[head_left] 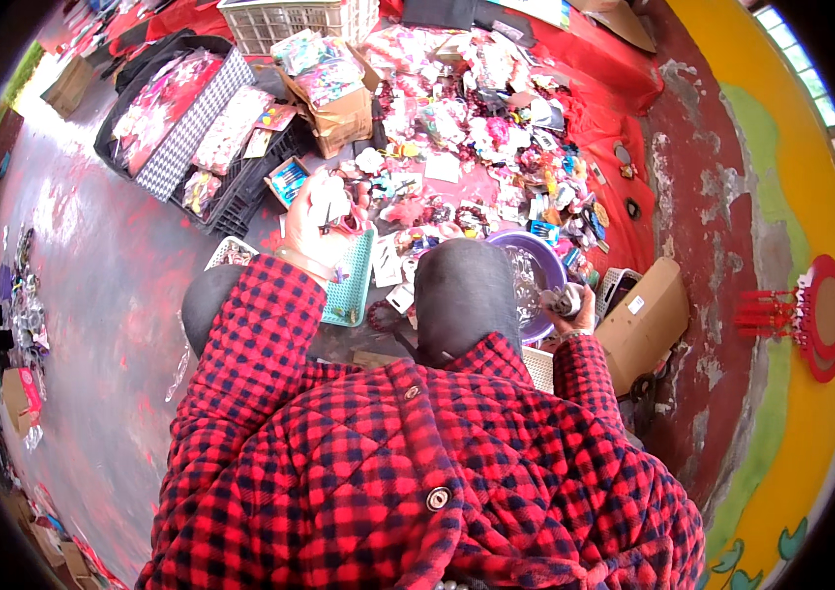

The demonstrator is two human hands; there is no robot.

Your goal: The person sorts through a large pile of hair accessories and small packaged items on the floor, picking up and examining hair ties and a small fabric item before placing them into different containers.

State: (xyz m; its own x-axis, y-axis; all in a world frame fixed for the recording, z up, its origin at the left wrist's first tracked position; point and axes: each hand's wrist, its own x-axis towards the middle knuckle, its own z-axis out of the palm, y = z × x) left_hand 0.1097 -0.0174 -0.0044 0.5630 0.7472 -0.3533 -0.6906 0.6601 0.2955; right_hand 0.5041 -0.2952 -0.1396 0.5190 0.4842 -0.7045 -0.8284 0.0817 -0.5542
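My left hand [307, 234] is raised over a green plastic basket [351, 285], its fingers curled around something small and pale that is too overexposed to name. On the right, beside my knee, my right hand [583, 317] is closed on a greyish, rounded bundle [563, 298], perhaps of soft bands; its kind is unclear. This bundle is at the rim of a purple basin [553, 258] that has shiny clear packaging inside. In front of my knees spreads a large pile of hair accessories [496, 133], with bows, flowers and small cards.
A cardboard box [339, 123] full of packets stands ahead, near a black crate [240, 192]. Behind them is a pale crate [299, 22]. An open cardboard box [646, 320] leans at right by the wall [693, 197]. A blue packet box [288, 181] lies beyond my left hand.
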